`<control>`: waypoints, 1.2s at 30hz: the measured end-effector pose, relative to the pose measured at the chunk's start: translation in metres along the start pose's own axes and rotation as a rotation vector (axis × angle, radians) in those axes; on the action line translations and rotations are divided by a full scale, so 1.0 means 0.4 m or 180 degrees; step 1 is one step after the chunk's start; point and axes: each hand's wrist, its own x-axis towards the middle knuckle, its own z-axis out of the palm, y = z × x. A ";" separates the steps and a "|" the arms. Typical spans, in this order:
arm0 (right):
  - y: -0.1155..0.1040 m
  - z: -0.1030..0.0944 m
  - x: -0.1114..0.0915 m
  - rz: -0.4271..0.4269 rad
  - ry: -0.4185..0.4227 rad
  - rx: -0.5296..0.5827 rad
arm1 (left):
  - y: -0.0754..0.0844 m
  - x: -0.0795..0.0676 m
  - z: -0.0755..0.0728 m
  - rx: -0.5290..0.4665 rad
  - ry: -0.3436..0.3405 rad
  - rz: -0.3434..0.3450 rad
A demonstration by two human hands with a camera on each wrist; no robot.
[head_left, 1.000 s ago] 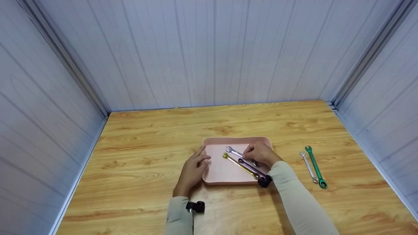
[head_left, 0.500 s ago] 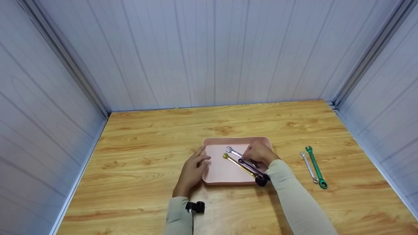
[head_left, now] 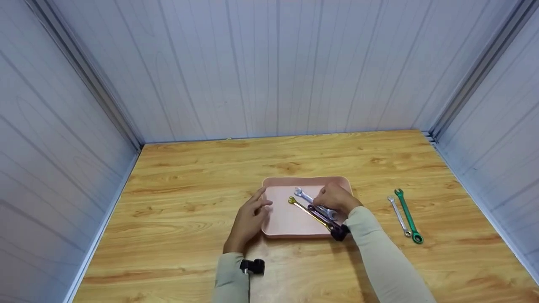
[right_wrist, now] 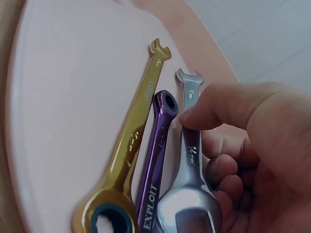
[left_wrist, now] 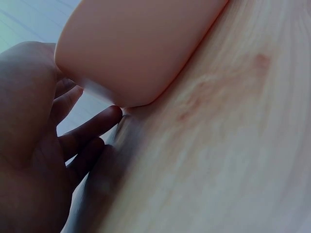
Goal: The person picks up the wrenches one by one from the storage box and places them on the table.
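Right hand (head_left: 334,198) pinches silver double-ended metal wrench (right_wrist: 192,158) inside rectangular pink tray (head_left: 280,225), toward two o'clock; left hand (head_left: 249,219) loosely spread at nine. Purple metal wrench (right_wrist: 154,160), close at its six o'clock, could snag it, we judge.

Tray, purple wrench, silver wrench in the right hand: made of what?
Tray: likely plastic, smooth satin pink; even colour, rounded moulded-looking walls. Purple wrench: looks like metal, glossy coloured coating or anodising; sharp highlights along the shank. Silver wrench: probably steel, polished or chromed; bright reflections on its wide end. Exact alloys can't be told.
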 end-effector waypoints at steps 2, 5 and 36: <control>0.001 0.001 -0.001 -0.0020 0.0008 0.0020 | 0.000 0.000 -0.001 -0.0004 0.0008 -0.0001; 0.004 0.002 -0.001 -0.0028 0.0044 0.0060 | 0.000 -0.002 -0.002 -0.0008 0.0004 -0.0025; 0.052 0.002 0.005 0.0347 -0.0060 0.2336 | -0.004 0.000 -0.005 -0.0078 0.0003 0.0025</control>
